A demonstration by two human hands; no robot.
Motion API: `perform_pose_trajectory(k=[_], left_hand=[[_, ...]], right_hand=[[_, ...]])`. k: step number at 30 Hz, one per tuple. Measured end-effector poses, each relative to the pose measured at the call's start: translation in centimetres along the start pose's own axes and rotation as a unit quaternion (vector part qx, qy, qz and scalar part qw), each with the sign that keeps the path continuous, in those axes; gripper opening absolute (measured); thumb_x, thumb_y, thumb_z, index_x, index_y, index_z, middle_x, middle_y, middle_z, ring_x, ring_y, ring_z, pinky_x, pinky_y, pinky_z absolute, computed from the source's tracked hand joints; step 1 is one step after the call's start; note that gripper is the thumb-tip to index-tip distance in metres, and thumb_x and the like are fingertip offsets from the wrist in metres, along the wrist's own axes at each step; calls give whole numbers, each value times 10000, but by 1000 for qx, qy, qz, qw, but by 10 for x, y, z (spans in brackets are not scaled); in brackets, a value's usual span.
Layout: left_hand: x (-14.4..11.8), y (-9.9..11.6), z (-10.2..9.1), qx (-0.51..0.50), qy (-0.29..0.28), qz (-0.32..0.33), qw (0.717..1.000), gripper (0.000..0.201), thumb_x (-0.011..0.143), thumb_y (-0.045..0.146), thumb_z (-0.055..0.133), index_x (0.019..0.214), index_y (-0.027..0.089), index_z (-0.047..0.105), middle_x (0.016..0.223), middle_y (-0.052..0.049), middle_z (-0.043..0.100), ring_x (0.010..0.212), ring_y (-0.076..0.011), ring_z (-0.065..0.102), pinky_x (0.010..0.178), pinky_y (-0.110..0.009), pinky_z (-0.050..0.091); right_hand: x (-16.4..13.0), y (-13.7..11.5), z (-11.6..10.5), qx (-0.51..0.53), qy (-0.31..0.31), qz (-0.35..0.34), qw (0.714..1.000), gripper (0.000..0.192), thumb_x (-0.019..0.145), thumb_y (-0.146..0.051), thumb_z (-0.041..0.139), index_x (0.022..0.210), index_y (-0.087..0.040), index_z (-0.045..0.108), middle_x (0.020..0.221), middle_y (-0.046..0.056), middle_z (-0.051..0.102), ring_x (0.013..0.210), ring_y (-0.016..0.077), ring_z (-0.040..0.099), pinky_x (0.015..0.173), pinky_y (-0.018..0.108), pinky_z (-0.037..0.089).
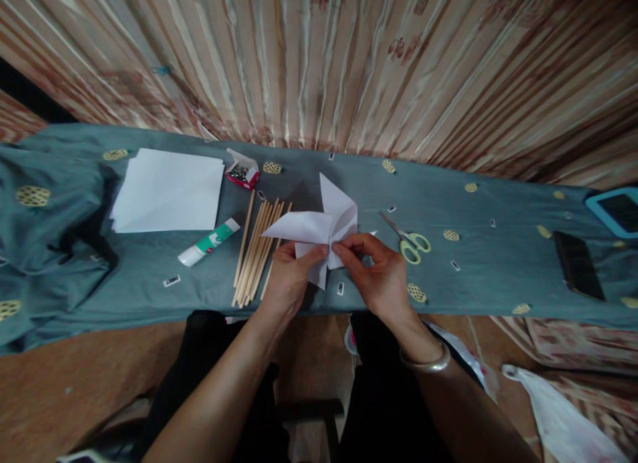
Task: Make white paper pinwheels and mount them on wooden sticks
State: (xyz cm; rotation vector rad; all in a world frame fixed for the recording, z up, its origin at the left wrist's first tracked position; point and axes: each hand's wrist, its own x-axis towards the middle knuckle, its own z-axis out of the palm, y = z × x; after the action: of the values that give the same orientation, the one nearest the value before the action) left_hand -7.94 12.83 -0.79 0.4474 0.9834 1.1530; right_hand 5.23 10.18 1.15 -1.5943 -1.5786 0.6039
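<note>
A white paper pinwheel (pixel 304 227) with folded, pointed blades is held above the table's front half. My left hand (pixel 292 274) pinches it from the left, thumb near the centre. From the right, my right hand (pixel 376 270) closes thumb and forefinger at the centre; whether a small pin sits between them I cannot make out. Just left of my left hand lies a bundle of thin wooden sticks (pixel 254 257), partly beneath the paper. Scissors (pixel 409 242) with light green handles lie beyond my right hand, blades slightly apart.
At the left is a stack of white paper (pixel 172 190), with a glue stick (pixel 209 242) in front. Behind the sticks stands an open red box (pixel 242 171) of small metal pieces. A dark phone (pixel 578 265) and a blue-framed device (pixel 618 210) lie far right. A curtain (pixel 319 64) hangs behind.
</note>
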Motion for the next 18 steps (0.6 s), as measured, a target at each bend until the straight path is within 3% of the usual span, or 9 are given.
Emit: perform_pose_trajectory(k=[18], left_hand=[[-3, 1, 3, -10, -6, -16, 1000, 311, 437, 199, 878, 704, 137, 729, 656, -7, 723, 597, -128, 624, 659, -254, 477]], right_hand=[[0, 0, -2, -51, 19, -57, 997, 126, 885, -295, 621, 800, -208, 653, 748, 9, 682, 715, 159, 605, 696, 302, 466]])
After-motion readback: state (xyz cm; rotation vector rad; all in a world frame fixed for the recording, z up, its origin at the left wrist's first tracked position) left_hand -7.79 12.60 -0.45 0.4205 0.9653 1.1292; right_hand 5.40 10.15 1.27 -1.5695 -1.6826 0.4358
